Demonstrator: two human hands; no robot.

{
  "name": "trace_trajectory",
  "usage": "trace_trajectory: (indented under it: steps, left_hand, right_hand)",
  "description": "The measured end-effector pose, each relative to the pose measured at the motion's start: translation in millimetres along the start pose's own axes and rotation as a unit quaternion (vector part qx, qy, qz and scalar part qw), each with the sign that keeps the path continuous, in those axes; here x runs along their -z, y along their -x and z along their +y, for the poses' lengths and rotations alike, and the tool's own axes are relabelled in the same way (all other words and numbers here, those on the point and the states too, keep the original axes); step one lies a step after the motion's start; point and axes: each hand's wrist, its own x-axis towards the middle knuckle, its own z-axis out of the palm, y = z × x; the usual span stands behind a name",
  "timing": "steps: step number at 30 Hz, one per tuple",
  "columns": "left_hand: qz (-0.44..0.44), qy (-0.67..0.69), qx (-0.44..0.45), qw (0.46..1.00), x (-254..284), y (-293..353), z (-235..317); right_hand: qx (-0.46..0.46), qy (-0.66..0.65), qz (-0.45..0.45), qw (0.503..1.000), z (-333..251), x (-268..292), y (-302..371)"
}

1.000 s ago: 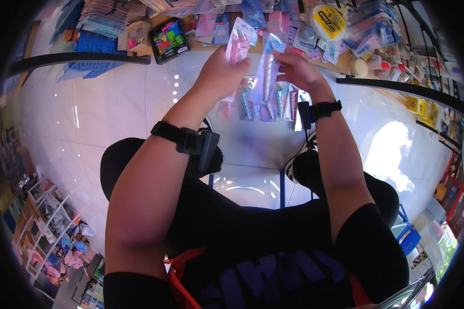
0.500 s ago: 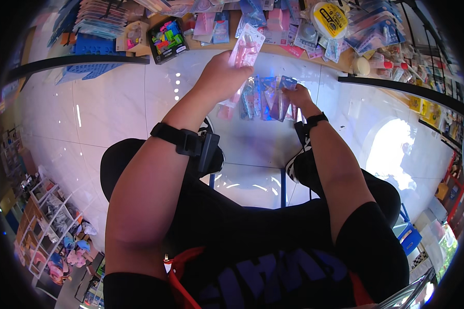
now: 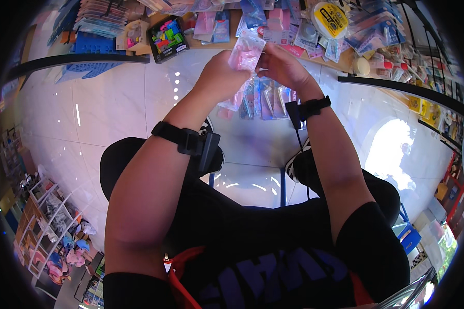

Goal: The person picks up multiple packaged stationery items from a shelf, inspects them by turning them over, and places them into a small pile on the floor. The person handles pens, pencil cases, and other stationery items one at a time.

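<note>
My left hand (image 3: 224,77) grips a pink-and-clear blister pack (image 3: 246,55), held up in front of the shelf. Another clear pack hangs below that hand, partly covered by it. At the right edge of the held pack is my right hand (image 3: 283,69), its fingers curved but apart, with a gap between thumb and forefinger. Whether its fingertips touch the pack is hard to make out. Beneath both hands, a row of flat blister packs (image 3: 273,102) in blue, purple and silver lies on the floor. The small items inside cannot be made out.
A low shelf ahead bears a black box (image 3: 179,50) of bright small pieces, a round yellow-labelled pack (image 3: 331,20) and many hanging packs. Dark curved rails (image 3: 407,86) jut out on both sides. A white wire rack (image 3: 49,226) stands at the left.
My right hand has let go of a dark purple pack in the row on the floor. It has moved up and left to the pack in my left hand, which has barely moved.
</note>
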Motion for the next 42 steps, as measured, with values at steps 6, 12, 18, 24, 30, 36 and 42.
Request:
trace_trajectory:
  steps: [6,12,18,24,30,36,42]
  left_hand:
    - [0.053,0.008,0.082,0.995,-7,4,5]
    - [-0.012,0.047,0.042,0.998,-2,-2,-6]
    - [-0.116,-0.016,0.052,0.992,4,8,34]
    - [-0.124,0.028,0.036,0.991,6,7,24]
    - [-0.09,0.025,0.021,0.995,-2,11,31]
    - [-0.121,-0.022,-0.003,0.992,0,15,36]
    - [-0.112,0.073,-0.014,0.991,-5,14,10]
  right_hand:
    - [0.03,0.159,0.04,0.986,-10,-28,-3]
    - [-0.142,0.382,0.22,0.886,28,42,16]
    - [-0.072,0.517,0.195,0.83,112,130,27]
    - [-0.11,0.549,0.236,0.794,109,92,24]
    - [-0.133,0.579,0.377,0.71,112,101,18]
    - [-0.023,0.543,0.517,0.661,101,138,33]
    - [-0.026,0.442,0.529,0.724,53,116,57]
